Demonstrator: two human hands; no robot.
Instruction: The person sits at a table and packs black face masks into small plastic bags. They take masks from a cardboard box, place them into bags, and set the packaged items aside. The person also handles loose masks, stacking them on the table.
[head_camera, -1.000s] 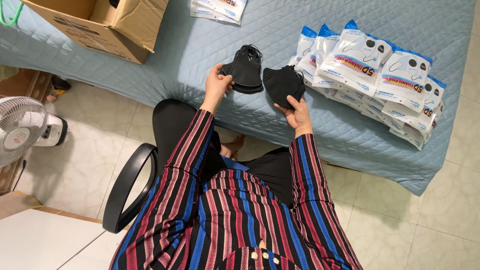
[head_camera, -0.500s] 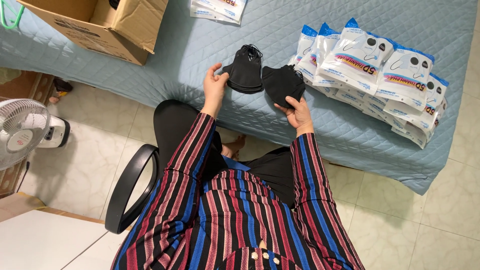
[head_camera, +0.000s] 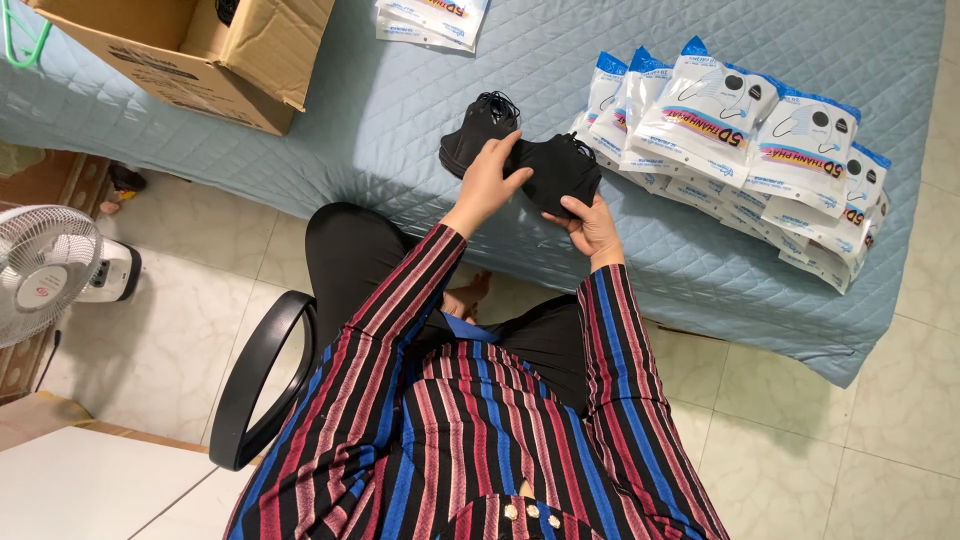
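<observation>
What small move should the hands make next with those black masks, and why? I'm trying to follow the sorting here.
Probably the left hand should lift one mask off the black stack and lay it onto the bunch the right hand holds. The left fingers are already across both piles, which sit side by side on the blue quilt, next to the packets.

I'm seeing matt black cloth masks (head_camera: 560, 172), glossy plastic packets (head_camera: 715, 115), a quilted blue fabric bed cover (head_camera: 400, 110), and a rough brown cardboard box (head_camera: 190, 50).
</observation>
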